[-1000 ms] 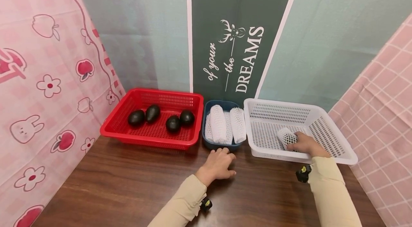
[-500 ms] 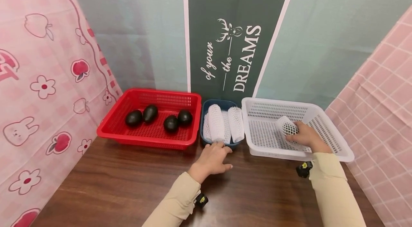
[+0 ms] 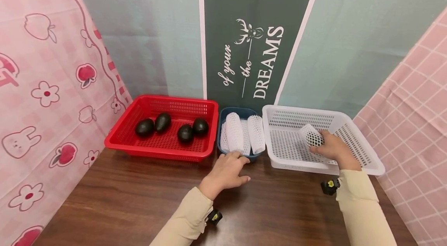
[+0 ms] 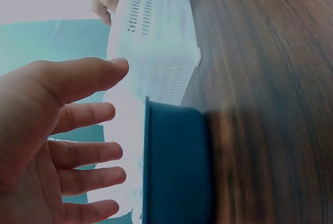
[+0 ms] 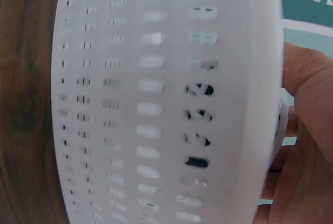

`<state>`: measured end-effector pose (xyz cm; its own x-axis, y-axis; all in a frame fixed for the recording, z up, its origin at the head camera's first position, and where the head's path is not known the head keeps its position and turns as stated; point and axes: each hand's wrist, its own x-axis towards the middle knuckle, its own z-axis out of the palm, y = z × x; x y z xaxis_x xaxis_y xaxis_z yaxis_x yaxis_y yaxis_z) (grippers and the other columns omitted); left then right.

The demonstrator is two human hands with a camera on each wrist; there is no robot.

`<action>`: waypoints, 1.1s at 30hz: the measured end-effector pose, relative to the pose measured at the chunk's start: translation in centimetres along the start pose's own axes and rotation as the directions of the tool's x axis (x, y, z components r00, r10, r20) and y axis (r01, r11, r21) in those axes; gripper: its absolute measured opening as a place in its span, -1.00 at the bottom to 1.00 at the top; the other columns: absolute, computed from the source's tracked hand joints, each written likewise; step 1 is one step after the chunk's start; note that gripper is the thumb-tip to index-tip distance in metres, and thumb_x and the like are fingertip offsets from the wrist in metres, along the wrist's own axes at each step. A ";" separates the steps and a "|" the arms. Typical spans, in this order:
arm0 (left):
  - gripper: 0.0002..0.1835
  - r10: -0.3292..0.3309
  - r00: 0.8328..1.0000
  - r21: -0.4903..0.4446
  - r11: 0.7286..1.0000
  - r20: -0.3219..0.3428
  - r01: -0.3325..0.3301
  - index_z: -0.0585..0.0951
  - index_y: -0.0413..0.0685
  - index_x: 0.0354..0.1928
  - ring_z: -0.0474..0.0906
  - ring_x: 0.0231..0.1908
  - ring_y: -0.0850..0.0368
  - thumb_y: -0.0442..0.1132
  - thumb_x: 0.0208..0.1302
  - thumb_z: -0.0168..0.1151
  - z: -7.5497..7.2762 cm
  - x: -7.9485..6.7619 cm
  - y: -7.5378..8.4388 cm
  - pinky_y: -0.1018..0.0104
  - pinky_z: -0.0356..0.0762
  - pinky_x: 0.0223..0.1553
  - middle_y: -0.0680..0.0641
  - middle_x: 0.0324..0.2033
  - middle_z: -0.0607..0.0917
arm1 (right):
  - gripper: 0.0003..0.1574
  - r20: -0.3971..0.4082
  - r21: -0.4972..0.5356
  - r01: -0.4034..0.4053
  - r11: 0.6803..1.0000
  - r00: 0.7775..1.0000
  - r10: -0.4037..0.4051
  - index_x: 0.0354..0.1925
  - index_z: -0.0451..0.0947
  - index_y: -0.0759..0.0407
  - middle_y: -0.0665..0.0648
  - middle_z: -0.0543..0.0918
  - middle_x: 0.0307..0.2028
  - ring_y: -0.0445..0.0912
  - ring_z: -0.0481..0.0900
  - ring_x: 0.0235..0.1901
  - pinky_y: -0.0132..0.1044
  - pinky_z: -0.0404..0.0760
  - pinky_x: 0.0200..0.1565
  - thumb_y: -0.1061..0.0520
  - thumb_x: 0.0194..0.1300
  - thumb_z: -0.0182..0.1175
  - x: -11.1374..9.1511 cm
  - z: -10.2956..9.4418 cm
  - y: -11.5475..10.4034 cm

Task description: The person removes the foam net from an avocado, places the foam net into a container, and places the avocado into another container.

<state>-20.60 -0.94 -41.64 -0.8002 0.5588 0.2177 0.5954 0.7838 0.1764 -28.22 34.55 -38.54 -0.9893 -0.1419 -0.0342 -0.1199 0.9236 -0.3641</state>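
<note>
My right hand (image 3: 333, 149) grips a dark avocado in a white foam net sleeve (image 3: 312, 136) inside the white basket (image 3: 297, 166). In the right wrist view, the basket's slotted wall (image 5: 171, 104) hides most of the wrapped avocado. My left hand (image 3: 226, 172) reaches to the front of a small blue box (image 3: 246, 112), fingertips right at its rim beside the foam net sleeves (image 3: 234, 133). Its fingers are spread and hold nothing in the left wrist view, thumb apart, alongside the blue box wall (image 4: 179, 167).
On the left stands a red basket (image 3: 160, 153) with several bare avocados (image 3: 162, 122). The blue box sits between the red and white baskets on the brown wooden table (image 3: 139, 199). Printed curtains (image 3: 167, 32) rise behind and at both sides.
My left hand has moved forward and slightly left to the blue box's front rim. My right hand has lifted the wrapped avocado slightly and shifted it farther back in the white basket.
</note>
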 end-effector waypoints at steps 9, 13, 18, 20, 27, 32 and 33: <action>-0.53 -0.019 1.000 0.005 1.000 -0.006 0.019 0.62 0.05 -0.02 0.46 -0.12 0.07 0.09 0.05 0.32 -0.6 -0.7 -0.6 0.19 0.39 -0.23 0.00 -0.15 0.55 | 0.06 -0.037 -0.029 0.041 0.999 0.998 -0.042 0.22 0.12 0.59 0.57 0.44 -0.08 0.31 0.49 -0.20 0.13 0.45 -0.26 -0.04 0.01 0.37 -0.6 0.0 -1.8; -0.53 -0.023 1.000 0.023 0.999 -0.013 0.024 0.61 0.05 -0.02 0.44 -0.08 0.06 0.08 0.04 0.33 -0.7 -1.1 -0.7 0.18 0.38 -0.23 -0.01 -0.15 0.54 | 0.04 -0.058 -0.034 0.069 0.997 0.996 -0.071 0.22 0.14 0.56 0.56 0.45 -0.08 0.31 0.48 -0.19 0.14 0.44 -0.25 -0.02 0.00 0.37 -0.8 -0.2 -2.7; -0.52 -0.026 0.999 0.023 0.999 -0.019 0.027 0.61 0.05 0.00 0.44 -0.07 0.04 0.09 0.04 0.33 -1.0 -1.8 -1.1 0.18 0.38 -0.22 -0.02 -0.12 0.54 | 0.04 -0.072 -0.045 0.114 0.992 0.991 -0.117 0.22 0.16 0.55 0.56 0.44 -0.06 0.33 0.46 -0.15 0.17 0.41 -0.21 -0.02 -0.02 0.38 -1.3 -0.5 -4.1; -0.51 -0.022 0.999 0.020 1.000 -0.028 0.023 0.61 0.04 0.00 0.46 -0.10 0.03 0.09 0.04 0.33 -1.1 -2.0 -1.2 0.18 0.38 -0.23 -0.02 -0.12 0.54 | 0.04 -0.074 -0.048 0.126 0.991 0.989 -0.130 0.22 0.16 0.55 0.57 0.42 -0.04 0.35 0.44 -0.11 0.19 0.40 -0.17 -0.02 -0.02 0.38 -1.5 -0.5 -4.6; -0.52 -0.011 0.999 0.011 1.000 -0.051 0.011 0.61 0.02 -0.02 0.47 -0.17 0.03 0.07 0.04 0.33 -1.1 -2.9 -1.5 0.18 0.39 -0.25 -0.03 -0.16 0.53 | 0.01 -0.091 -0.045 0.140 0.989 0.985 -0.143 0.23 0.18 0.48 0.54 0.42 -0.02 0.32 0.42 -0.09 0.19 0.39 -0.17 0.01 -0.02 0.39 -2.1 -0.4 -6.2; -0.51 -0.037 0.998 0.004 0.999 -0.056 0.037 0.61 -0.01 -0.01 0.46 -0.16 0.01 0.06 0.03 0.35 -1.1 -3.7 -1.5 0.15 0.40 -0.24 -0.06 -0.14 0.54 | -0.02 -0.098 -0.027 0.170 0.985 0.980 -0.172 0.23 0.20 0.45 0.52 0.43 -0.03 0.28 0.44 -0.12 0.15 0.41 -0.20 0.03 -0.03 0.39 -2.5 -0.3 -7.3; -0.51 -0.041 0.997 0.003 0.999 -0.060 0.041 0.61 -0.01 -0.01 0.46 -0.15 0.01 0.05 0.03 0.35 -1.1 -3.8 -1.6 0.14 0.40 -0.24 -0.07 -0.14 0.54 | -0.02 -0.103 -0.024 0.178 0.984 0.978 -0.180 0.23 0.20 0.45 0.51 0.43 -0.04 0.27 0.44 -0.13 0.14 0.41 -0.20 0.04 -0.04 0.39 -2.5 -0.2 -7.5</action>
<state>-18.44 -4.57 -41.72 -0.8181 0.5090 0.2676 0.5617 0.8069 0.1825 -24.82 28.06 -35.51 -0.9548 -0.2683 0.1276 -0.2963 0.8917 -0.3422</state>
